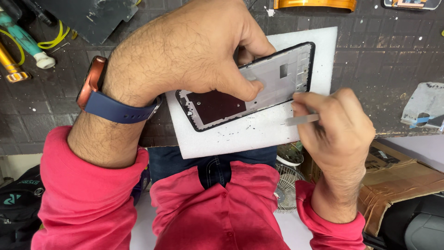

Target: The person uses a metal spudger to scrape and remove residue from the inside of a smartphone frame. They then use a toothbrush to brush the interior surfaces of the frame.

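Centrally, a black-edged phone frame (259,85) is pressed down by the left hand (194,46), whose thumb is laid flat on the frame's grey inner plate while the curled fingers are hooked over its far edge. A watch with a blue strap (118,109) and a copper-coloured case is worn on that wrist. Just to the right, a thin metal tool (301,120) is pinched in the closed fingers of the right hand (335,127), with its flat tip pointed left, close to the near right edge of the frame; whether the tip touches the frame cannot be told.

The frame is laid slantwise on a white foam pad (259,134), which is set on a dark, scuffed work mat (370,60) and hangs slightly over its near edge. Small dark specks are scattered on the pad near the frame.

Red sleeves (88,203) and a red shirt are seen at the near side. At the far left, a teal-handled tool (23,39) and yellow bands (55,37) are found beside a dark flat panel (88,16). An orange strip (314,4) lies at the far edge, and a grey scrap with blue tape (425,106) lies at the right. Brown cardboard (402,180) and a small fan grille (286,185) are seen below the bench edge, near right.
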